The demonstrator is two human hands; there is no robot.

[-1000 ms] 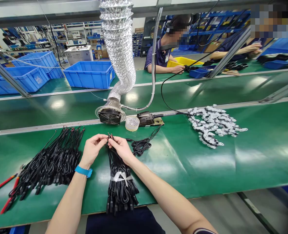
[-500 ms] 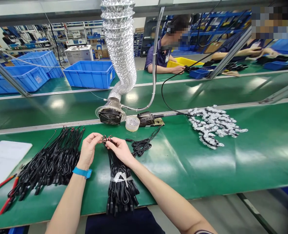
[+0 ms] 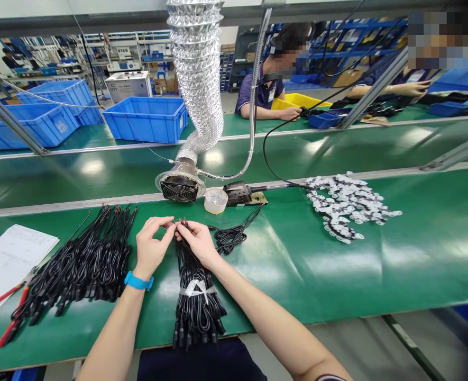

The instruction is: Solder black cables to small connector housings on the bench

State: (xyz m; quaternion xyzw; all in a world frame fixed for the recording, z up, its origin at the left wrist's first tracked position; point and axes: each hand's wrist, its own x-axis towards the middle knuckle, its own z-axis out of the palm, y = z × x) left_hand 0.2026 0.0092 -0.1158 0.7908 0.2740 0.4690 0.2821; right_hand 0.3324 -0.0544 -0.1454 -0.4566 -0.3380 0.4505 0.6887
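A bundle of black cables (image 3: 196,312), bound with a white tie (image 3: 196,289), lies in front of me on the green bench. My right hand (image 3: 197,241) is closed around the wire ends at the bundle's top, where bits of red show. Beside it, my left hand (image 3: 154,241), with a blue band at the wrist, has thumb and fingers drawn together at the same wire ends. What exactly it pinches is too small to make out. To the left spreads a pile of looped black cables (image 3: 89,259) with bared ends pointing away. One coiled cable (image 3: 231,238) rests right of the bundle.
Red-handled pliers (image 3: 19,312) and a paper sheet (image 3: 11,259) lie at left. A round tub (image 3: 215,201) stands by the fume duct's fan (image 3: 179,189). White-and-black parts (image 3: 348,203) are heaped at right. Blue bins (image 3: 146,119) and co-workers (image 3: 265,87) are beyond.
My left hand has shifted right and its thumb now meets my right fingers at the wire ends. The right hand has barely moved. The bundle stays put.
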